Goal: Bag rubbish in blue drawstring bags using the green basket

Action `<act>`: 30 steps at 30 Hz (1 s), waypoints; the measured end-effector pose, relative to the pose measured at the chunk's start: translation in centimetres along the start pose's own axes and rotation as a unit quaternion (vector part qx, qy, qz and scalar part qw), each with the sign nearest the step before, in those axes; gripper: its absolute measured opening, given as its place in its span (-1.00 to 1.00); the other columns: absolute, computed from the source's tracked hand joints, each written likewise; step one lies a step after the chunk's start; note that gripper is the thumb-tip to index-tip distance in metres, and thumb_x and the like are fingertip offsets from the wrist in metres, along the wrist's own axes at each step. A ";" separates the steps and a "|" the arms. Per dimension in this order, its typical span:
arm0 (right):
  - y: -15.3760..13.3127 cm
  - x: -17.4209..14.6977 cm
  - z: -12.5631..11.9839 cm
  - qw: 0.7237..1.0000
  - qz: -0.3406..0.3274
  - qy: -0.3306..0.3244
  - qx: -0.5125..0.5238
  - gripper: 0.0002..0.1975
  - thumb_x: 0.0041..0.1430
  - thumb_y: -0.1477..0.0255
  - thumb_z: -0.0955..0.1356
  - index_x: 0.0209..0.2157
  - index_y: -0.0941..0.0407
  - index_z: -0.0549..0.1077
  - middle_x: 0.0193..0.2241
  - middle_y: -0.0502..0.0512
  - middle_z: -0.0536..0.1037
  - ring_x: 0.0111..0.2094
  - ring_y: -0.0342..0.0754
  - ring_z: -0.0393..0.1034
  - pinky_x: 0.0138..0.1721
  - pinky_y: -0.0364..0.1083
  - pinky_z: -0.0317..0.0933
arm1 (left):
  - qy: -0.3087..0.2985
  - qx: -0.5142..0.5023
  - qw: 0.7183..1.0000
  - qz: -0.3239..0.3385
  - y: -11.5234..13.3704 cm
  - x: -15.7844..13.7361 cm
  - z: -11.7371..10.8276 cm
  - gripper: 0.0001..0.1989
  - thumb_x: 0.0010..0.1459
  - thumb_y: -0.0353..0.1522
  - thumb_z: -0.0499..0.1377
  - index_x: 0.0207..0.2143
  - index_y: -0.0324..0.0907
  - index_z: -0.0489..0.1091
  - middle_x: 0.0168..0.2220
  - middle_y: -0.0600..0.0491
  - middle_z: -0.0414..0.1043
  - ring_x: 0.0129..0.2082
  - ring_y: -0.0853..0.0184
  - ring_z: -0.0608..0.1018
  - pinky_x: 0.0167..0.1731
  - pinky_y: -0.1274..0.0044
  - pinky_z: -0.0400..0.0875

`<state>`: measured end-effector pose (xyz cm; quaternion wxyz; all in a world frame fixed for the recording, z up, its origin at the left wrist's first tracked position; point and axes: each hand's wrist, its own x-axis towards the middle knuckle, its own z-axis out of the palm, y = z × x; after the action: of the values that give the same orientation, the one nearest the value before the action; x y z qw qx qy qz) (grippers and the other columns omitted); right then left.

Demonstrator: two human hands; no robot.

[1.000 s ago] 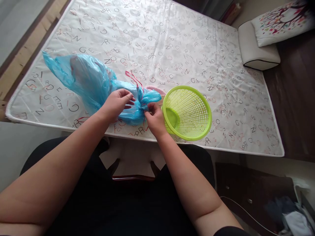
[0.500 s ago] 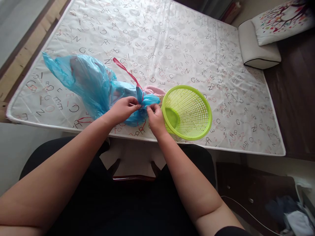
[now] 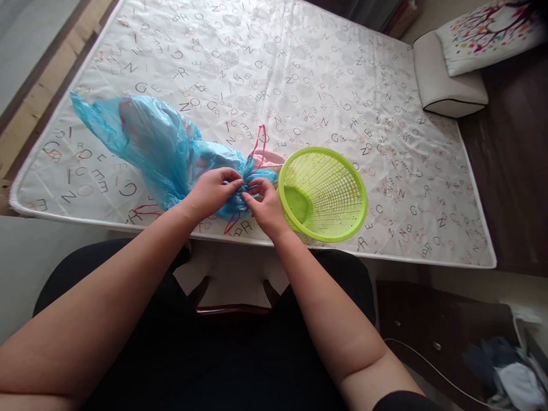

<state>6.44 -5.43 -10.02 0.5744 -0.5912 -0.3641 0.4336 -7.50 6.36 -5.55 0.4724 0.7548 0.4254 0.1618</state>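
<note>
My left hand (image 3: 214, 190) pinched knotted neck of blue plastic bag (image 3: 154, 134) — fingers closed on it. Right hand's (image 3: 269, 208) thumb and forefinger touched knot; couldn't tell if gripping. Bag lay along near side of letter-print mattress (image 3: 325, 91). Lime-green mesh basket (image 3: 363, 188) beside right hand — tree-print pillow (image 3: 492, 37) well beyond.

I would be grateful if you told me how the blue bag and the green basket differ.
The blue bag is thin, crumpled plastic; the green basket is meshed and holds a rounded shape. The bag is bunched at the left hand and right hand, while the basket's mouth is wide open. Both rest on the mattress.
</note>
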 end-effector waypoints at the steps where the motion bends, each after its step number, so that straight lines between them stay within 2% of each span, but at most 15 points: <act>1: 0.0 0.0 0.0 1.000 0.002 -0.007 0.006 -0.55 0.25 0.10 0.56 -0.04 -0.01 0.37 -0.35 -0.11 0.45 -0.43 -0.17 0.39 -0.44 -0.16 0.34 | 0.002 -0.009 1.000 0.003 -0.1 0.0 0.0 -0.80 0.24 -0.23 0.32 -0.22 -0.14 0.65 -0.21 -0.02 0.70 -0.19 0.20 0.64 -0.06 0.41 0.53; 5: 0.0 0.1 0.0 0.999 0.027 -0.021 0.033 -0.52 0.37 -0.12 0.43 -0.03 -0.02 0.39 -0.49 -0.16 0.37 -0.54 -0.14 0.43 -0.59 -0.17 0.22 | 0.017 -0.045 0.999 0.013 -0.2 0.0 0.0 -0.80 0.24 -0.22 0.36 -0.21 -0.16 0.67 -0.19 -0.03 0.71 -0.17 0.20 0.65 -0.05 0.42 0.55; 7: 0.1 0.2 0.0 0.999 0.031 -0.012 0.039 -0.52 0.41 -0.16 0.38 -0.07 -0.02 0.41 -0.50 -0.14 0.37 -0.57 -0.14 0.42 -0.61 -0.16 0.22 | 0.020 -0.058 0.998 0.015 -0.1 -0.1 0.0 -0.79 0.23 -0.21 0.39 -0.22 -0.16 0.66 -0.20 -0.03 0.70 -0.18 0.21 0.65 -0.04 0.42 0.55; 12: -0.1 0.4 -0.4 1.000 0.003 0.018 0.016 -0.59 0.32 -0.03 0.50 -0.12 0.00 0.47 -0.38 -0.07 0.48 -0.47 -0.15 0.41 -0.47 -0.11 0.43 | 0.007 -0.078 0.997 0.016 0.0 -0.3 0.3 -0.78 0.21 -0.20 0.42 -0.22 -0.16 0.66 -0.24 -0.03 0.68 -0.19 0.21 0.65 -0.05 0.41 0.57; 17: -0.5 0.3 -0.8 1.000 -0.023 0.018 0.009 -0.66 0.28 0.10 0.54 -0.13 0.03 0.53 -0.20 0.03 0.61 -0.33 -0.13 0.46 -0.28 -0.08 0.46 | 0.010 -0.098 0.995 0.026 -0.2 -0.4 0.3 -0.79 0.21 -0.24 0.38 -0.18 -0.17 0.63 -0.18 -0.05 0.69 -0.17 0.22 0.66 -0.06 0.41 0.58; 21: -0.5 0.2 -0.6 0.999 -0.032 0.004 0.023 -0.72 0.24 0.20 0.55 -0.15 0.03 0.51 -0.20 0.02 0.60 -0.27 -0.11 0.50 -0.21 -0.06 0.44 | 0.028 -0.056 0.998 0.030 -0.3 -0.5 0.3 -0.78 0.22 -0.22 0.37 -0.16 -0.15 0.59 -0.17 -0.03 0.67 -0.18 0.23 0.65 -0.06 0.43 0.58; 26: -0.3 0.2 -0.5 0.999 -0.024 0.019 -0.017 -0.67 0.27 0.09 0.52 -0.24 0.03 0.46 -0.25 0.00 0.58 -0.26 -0.09 0.48 -0.25 -0.07 0.38 | 0.029 -0.017 0.998 0.056 0.2 -0.7 0.2 -0.77 0.24 -0.18 0.31 -0.22 -0.15 0.59 -0.17 -0.05 0.66 -0.16 0.20 0.64 -0.06 0.41 0.57; 30: -0.4 0.3 -0.6 0.998 -0.051 0.032 -0.023 -0.64 0.30 0.04 0.50 -0.27 0.02 0.43 -0.30 -0.03 0.52 -0.29 -0.10 0.43 -0.23 -0.05 0.37 | 0.003 -0.005 0.998 0.055 0.3 -0.8 0.0 -0.69 0.23 -0.09 0.34 -0.23 -0.15 0.63 -0.15 -0.08 0.66 -0.12 0.17 0.65 -0.07 0.40 0.57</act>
<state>7.13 -5.34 -9.71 0.5936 -0.5984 -0.3851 0.3758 -7.82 5.64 -5.21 0.4654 0.7742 0.3835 0.1923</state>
